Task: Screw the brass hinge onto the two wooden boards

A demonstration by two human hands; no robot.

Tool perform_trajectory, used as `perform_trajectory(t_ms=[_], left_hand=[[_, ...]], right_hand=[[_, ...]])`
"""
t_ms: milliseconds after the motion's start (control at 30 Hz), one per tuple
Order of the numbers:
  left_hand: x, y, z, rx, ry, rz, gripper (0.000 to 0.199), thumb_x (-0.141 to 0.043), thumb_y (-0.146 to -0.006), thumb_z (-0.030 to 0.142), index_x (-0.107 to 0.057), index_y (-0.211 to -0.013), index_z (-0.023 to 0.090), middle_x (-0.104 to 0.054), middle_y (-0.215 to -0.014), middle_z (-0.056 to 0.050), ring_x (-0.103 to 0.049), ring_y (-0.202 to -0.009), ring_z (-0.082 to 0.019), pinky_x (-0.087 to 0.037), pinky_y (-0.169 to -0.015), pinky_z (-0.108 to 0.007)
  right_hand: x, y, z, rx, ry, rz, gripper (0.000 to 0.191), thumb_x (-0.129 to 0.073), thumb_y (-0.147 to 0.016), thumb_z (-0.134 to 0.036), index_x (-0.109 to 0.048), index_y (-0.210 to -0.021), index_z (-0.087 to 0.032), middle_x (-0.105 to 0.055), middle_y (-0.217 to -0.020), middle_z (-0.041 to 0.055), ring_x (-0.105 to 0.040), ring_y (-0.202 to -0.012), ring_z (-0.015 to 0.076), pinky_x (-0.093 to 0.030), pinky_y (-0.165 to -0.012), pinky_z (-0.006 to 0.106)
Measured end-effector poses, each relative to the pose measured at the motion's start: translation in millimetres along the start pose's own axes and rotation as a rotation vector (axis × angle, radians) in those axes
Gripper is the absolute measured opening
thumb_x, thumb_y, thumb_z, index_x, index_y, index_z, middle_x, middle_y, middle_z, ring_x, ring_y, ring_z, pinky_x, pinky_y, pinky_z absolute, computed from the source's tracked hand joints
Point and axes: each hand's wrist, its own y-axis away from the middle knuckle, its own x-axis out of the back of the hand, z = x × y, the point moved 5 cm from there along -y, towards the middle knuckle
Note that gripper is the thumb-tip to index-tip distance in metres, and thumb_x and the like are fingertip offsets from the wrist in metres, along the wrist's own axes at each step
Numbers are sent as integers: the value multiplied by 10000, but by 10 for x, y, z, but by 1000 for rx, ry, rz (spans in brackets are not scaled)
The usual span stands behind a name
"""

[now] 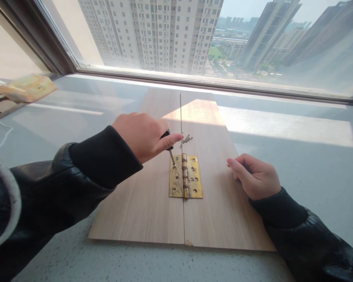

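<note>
My left hand (145,137) is closed around the dark handle of a screwdriver (172,156). Its shaft slants down to a screw hole in the left leaf of a worn brass hinge (176,184). The hinge lies open across the seam between two pale wooden boards (141,211), one leaf on each. Just beyond it, several loose screws (187,139) are lying on the boards. My right hand (254,174) rests at the right board's edge, fingers curled in; whether anything is inside them is hidden.
The boards lie on a light speckled sill (312,172) in front of a large window (282,51). At the far left sits a yellowish block-like object (28,88). A white cable (13,196) loops over my left sleeve.
</note>
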Motion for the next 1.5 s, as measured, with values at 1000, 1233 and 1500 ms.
perform_trajectory(t_ms=[1000,1233,1500], left_hand=[[84,63,122,-70,91,-14,429,-283,-898,470,-562,-782,165,-517,-535,-37,-475,-491,-168,-217,-471,-262],[28,0,68,-218,277,-95,307,-368,-892,389,-539,-810,148,-511,-525,-9,-448,-483,-144,-278,-505,-249],[-44,14,52,-228,638,-20,238,-478,-823,363,-564,-775,146,-571,-642,-20,-468,-543,-109,-353,-539,-226]], right_hand=[[-10,-7,-17,12,17,-23,363,-524,-822,-447,-504,-555,-203,-474,-446,-43,-414,-421,94,-338,-473,260],[-12,-6,-20,-19,11,-25,371,-527,-819,-452,-495,-547,-201,-468,-455,-40,-414,-432,92,-338,-484,259],[-15,-10,-18,0,30,-20,371,-528,-820,-449,-498,-547,-200,-477,-458,-41,-420,-427,91,-335,-474,257]])
